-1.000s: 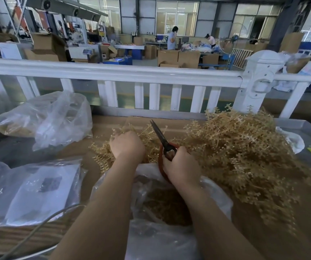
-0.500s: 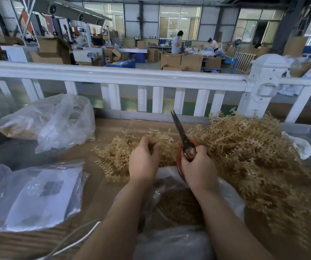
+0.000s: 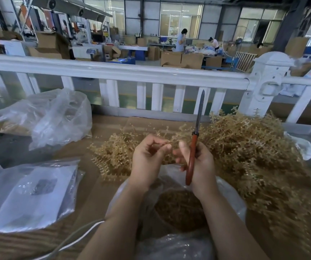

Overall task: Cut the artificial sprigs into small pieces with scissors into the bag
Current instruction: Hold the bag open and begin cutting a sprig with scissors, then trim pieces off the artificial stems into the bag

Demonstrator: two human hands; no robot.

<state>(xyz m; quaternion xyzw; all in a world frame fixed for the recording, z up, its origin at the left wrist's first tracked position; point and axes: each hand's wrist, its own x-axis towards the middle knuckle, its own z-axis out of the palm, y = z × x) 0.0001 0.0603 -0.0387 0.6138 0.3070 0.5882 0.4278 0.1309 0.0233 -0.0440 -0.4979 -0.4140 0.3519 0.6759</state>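
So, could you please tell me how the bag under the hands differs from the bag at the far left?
The bag under the hands gapes open towards the camera, with brown cut pieces visible inside; the far left bag lies slumped on its side, its contents barely discernible. The first sits at the near edge, the second near the white railing. Both are clear plastic.

Text: none you can read — not here.
Packet (image 3: 29, 194): you see a dark label patch — too blurred.

Glossy clear plastic bag (image 3: 231, 201), matt tan plastic sprigs (image 3: 254, 147), scissors (image 3: 194, 147) with smooth red handles.
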